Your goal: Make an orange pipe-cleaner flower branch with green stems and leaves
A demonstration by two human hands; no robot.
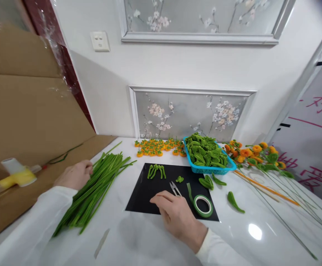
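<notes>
At the left, my left hand [76, 174] is curled against the upper left side of a loose bundle of green fuzzy pipe cleaners [101, 184]. Its fingertips are partly hidden, so what they may hold does not show. Over the front edge of a black mat [141, 195] hovers or rests my right hand [179, 220], with its fingers loosely bent, a gap beside the thumb and nothing visible in it. Just beyond it lie thread snips [175, 189]. A roll of green tape [210, 211] sits to its right, its loose end on the mat.
Several bent green pieces [156, 171] and a small leaf cluster [179, 179] lie on the mat. Behind are orange flower heads [149, 149] and a blue basket [213, 170] of green leaves. Orange flowers on stems [249, 153] lie right; cardboard [33, 111] stands left.
</notes>
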